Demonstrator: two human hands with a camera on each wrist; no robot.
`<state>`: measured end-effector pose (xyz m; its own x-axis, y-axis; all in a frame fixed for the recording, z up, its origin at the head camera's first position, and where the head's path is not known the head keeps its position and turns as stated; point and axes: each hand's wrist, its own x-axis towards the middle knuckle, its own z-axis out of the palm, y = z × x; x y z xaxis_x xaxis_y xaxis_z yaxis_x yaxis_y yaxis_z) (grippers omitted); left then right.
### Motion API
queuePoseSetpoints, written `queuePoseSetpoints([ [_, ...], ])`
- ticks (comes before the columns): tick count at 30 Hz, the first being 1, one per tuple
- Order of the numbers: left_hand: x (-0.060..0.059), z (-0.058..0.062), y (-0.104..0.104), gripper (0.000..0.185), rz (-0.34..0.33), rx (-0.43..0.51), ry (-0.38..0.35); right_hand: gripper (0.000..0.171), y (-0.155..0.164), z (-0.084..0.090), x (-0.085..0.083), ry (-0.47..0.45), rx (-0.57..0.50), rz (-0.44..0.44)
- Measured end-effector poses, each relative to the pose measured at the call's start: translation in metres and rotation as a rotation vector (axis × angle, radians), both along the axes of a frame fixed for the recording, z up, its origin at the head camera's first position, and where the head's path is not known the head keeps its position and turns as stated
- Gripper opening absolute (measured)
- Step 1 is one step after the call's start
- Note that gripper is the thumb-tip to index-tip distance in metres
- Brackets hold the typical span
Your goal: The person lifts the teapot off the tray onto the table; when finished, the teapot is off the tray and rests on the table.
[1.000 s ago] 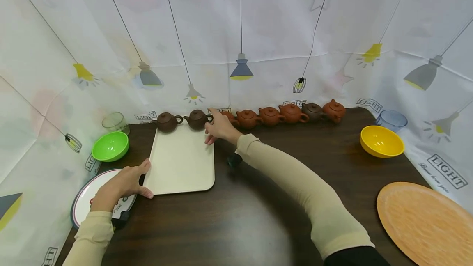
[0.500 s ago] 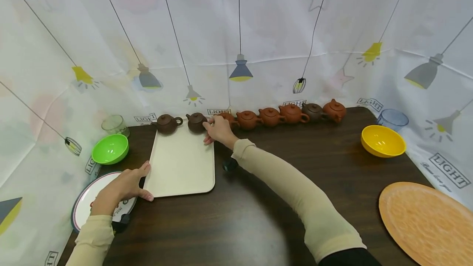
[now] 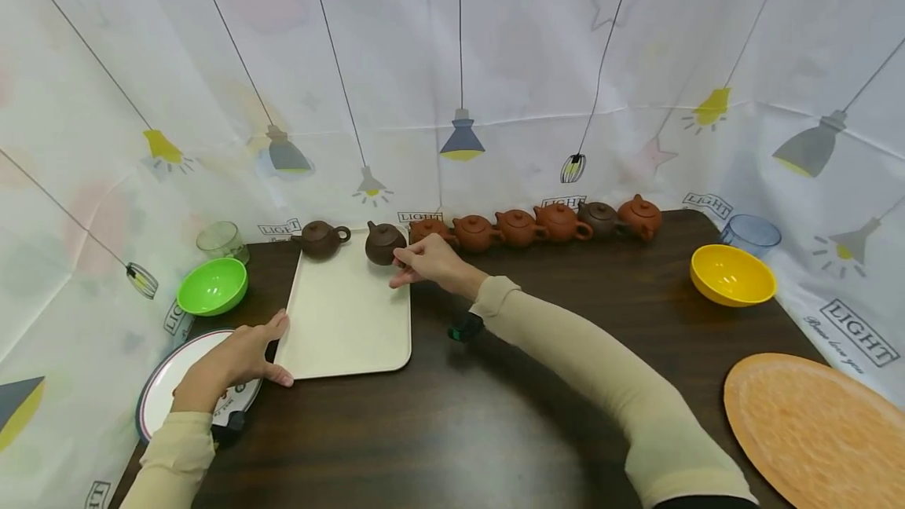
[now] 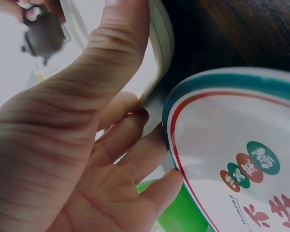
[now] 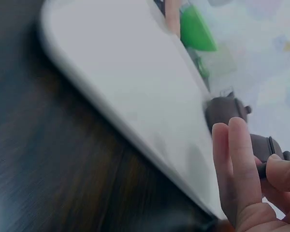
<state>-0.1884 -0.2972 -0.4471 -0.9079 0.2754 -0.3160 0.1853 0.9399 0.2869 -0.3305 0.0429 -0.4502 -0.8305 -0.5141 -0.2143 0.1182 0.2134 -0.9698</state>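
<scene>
A cream rectangular tray (image 3: 346, 320) lies on the dark table. My left hand (image 3: 236, 356) grips its near left corner, thumb on the rim (image 4: 162, 43) and fingers curled under. My right hand (image 3: 423, 259) pinches the handle of a dark brown teapot (image 3: 382, 244) at the tray's far right corner; the right wrist view shows this teapot (image 5: 267, 145) beside my fingers (image 5: 237, 159). A second dark teapot (image 3: 320, 239) stands at the tray's far left corner. Several reddish-brown teapots (image 3: 519, 228) line the back edge to the right.
Left of the tray are a green bowl (image 3: 212, 285), a glass cup (image 3: 221, 240) and a white plate (image 3: 166, 383) with a teal rim. At the right stand a yellow bowl (image 3: 732, 275), a blue cup (image 3: 751, 232) and a round orange tray (image 3: 820, 430). A printed curtain surrounds the table.
My right hand has drawn the dark brown teapot a little nearer and rightward onto the tray's far right corner. The left hand has stayed on the tray's corner.
</scene>
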Motion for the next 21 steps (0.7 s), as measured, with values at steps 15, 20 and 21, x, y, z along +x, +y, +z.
queuePoseSetpoints([
  [15, 0.001, 0.0, -0.003, 0.119, 0.023, -0.016, -0.006, 0.038, 0.083, -0.018, 0.031, 0.011, 0.03, 0.03],
  [20, 0.001, 0.0, -0.001, 0.12, 0.019, -0.01, -0.006, 0.041, 0.088, -0.021, 0.024, -0.044, 0.039, 0.032],
  [21, 0.001, 0.0, 0.0, 0.12, 0.016, -0.01, -0.004, 0.041, 0.09, -0.02, 0.023, -0.052, 0.047, 0.034],
])
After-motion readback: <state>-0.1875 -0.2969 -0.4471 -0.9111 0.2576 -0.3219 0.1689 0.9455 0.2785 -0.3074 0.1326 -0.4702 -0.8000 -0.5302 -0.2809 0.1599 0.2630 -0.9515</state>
